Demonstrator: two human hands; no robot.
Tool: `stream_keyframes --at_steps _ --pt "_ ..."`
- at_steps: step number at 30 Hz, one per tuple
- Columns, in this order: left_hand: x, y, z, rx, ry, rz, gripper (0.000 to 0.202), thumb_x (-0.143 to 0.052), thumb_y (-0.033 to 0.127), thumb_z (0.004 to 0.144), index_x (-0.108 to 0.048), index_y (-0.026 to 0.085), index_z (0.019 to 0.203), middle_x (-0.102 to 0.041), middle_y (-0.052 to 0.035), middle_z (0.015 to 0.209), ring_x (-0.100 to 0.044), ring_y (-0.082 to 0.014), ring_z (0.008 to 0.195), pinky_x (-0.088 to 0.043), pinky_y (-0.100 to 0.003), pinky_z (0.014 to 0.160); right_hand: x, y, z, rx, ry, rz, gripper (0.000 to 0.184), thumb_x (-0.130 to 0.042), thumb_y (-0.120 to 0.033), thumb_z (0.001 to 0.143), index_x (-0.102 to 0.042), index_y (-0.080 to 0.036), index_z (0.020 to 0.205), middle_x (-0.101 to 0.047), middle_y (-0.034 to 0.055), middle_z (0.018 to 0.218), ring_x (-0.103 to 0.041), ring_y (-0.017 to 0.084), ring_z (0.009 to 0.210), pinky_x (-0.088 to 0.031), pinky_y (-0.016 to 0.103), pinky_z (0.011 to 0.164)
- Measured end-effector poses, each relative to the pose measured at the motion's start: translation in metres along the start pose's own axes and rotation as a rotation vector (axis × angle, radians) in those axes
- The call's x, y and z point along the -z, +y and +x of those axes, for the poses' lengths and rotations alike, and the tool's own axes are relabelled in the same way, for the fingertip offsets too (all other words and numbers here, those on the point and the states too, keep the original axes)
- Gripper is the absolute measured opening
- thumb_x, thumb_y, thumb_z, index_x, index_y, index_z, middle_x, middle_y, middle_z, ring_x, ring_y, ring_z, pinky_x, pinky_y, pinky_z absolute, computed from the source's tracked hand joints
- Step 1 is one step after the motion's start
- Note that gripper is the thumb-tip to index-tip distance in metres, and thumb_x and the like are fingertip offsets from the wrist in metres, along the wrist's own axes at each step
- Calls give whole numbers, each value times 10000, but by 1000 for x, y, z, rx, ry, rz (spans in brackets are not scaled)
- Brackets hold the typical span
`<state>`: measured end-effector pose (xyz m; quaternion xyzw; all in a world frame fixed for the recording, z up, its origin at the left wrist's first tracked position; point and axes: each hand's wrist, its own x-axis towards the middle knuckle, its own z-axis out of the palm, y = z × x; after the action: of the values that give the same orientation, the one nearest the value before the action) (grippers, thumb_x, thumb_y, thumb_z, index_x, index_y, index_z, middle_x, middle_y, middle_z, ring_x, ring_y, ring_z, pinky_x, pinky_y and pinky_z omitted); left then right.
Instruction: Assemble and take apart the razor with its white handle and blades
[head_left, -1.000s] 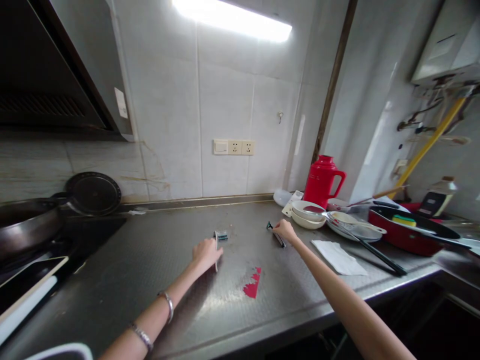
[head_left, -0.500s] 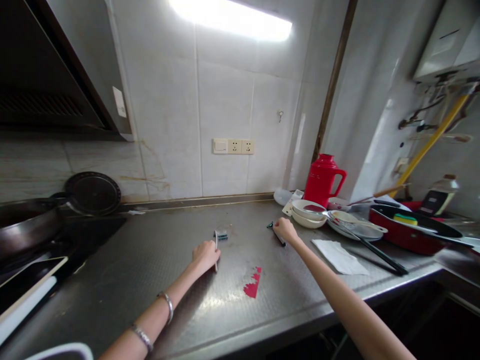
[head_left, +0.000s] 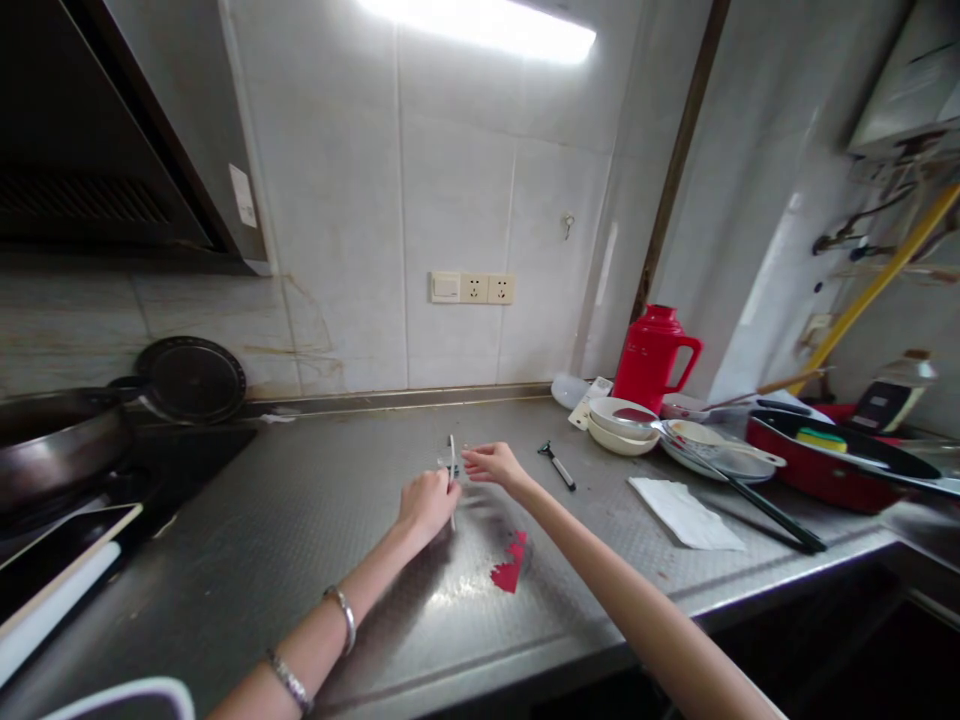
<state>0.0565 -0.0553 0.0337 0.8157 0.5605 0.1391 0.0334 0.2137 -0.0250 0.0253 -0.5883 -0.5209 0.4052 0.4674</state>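
My left hand (head_left: 427,500) rests on the steel counter (head_left: 315,540), its fingers closed round a thin silver razor handle (head_left: 452,478) that points away from me. A small dark cartridge block (head_left: 448,462) lies at the handle's far end. My right hand (head_left: 491,464) reaches in from the right, fingers pinched together just beside the top of that handle; I cannot make out anything in them. A black razor (head_left: 556,465) lies alone on the counter to the right of that hand.
A red scrap (head_left: 508,566) lies near the counter's front. To the right are stacked white bowls (head_left: 619,427), a red jug (head_left: 651,356), a white napkin (head_left: 686,512), black chopsticks (head_left: 765,505) and a red pan (head_left: 825,465). A dark wok (head_left: 52,440) and a lid (head_left: 189,380) sit at left.
My right hand let go of the black razor and moved left to the silver handle. My left hand lifted the handle's end slightly and the view shifted right.
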Motion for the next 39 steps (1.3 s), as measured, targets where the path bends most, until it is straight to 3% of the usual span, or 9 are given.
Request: stream_keyframes --at_steps 3,5,14,20,23,26,30,35,39 --pt "1 4 -4 0 -7 15 329 -336 309 872 -626 171 940 -682 -121 897 -641 -232 867 -443 -313 726 -14 -4 -7 -82 -58 270 251 -713 -307 681 -659 -84 780 -666 61 647 -628 113 555 -542 218 562" --pt "2 5 -6 4 -10 28 328 -336 306 871 -623 167 946 -682 -120 890 -641 -231 868 -443 -306 718 -17 -6 -10 -91 -57 315 219 -729 -263 660 -657 -89 772 -658 48 627 -623 108 548 -537 206 548" --pt "2 15 -6 -14 -4 54 329 -340 309 878 -608 150 981 -672 -144 903 -636 -251 885 -441 -335 742 -16 -11 -11 -87 -5 251 165 -728 -194 607 -655 -112 731 -618 1 569 -578 94 505 -503 188 467" --pt "2 25 -6 -68 30 32 427 -281 433 894 -599 164 988 -673 -129 869 -634 -256 856 -433 -341 729 -4 -13 -10 -47 14 140 44 -675 -143 605 -672 -109 633 -585 -15 502 -547 85 487 -449 147 411" --pt "5 23 -3 -88 26 0 455 -246 459 900 -598 175 940 -670 -111 885 -626 -239 853 -425 -328 736 17 -17 -7 -24 22 121 59 -673 -146 604 -684 -105 644 -602 -3 520 -552 87 493 -478 160 435" --pt "7 12 6 -108 21 -40 365 -315 425 889 -586 183 923 -650 -89 969 -592 -218 926 -416 -307 772 51 -19 1 6 64 40 105 -670 -170 616 -696 -93 684 -629 21 557 -573 96 513 -496 168 451" --pt "2 -15 24 -209 18 -69 295 -444 373 832 -554 172 1018 -586 -91 1092 -508 -214 1061 -389 -298 874 111 -13 13 37 215 -346 201 -634 -188 647 -716 -109 812 -660 20 630 -596 96 542 -486 145 464" --pt "-13 -44 40 -192 -20 -103 401 -458 360 815 -476 142 1151 -529 -124 1196 -472 -230 1122 -346 -318 952 173 8 14 -21 292 -558 58 -630 -123 591 -674 -99 562 -572 12 446 -559 119 441 -441 169 419" --pt "-24 -54 48 -202 -36 -85 489 -462 367 803 -421 121 1223 -479 -146 1282 -433 -246 1187 -318 -326 992 192 29 12 -87 292 -661 69 -622 -102 571 -633 -103 502 -548 22 413 -534 121 402 -432 187 404"
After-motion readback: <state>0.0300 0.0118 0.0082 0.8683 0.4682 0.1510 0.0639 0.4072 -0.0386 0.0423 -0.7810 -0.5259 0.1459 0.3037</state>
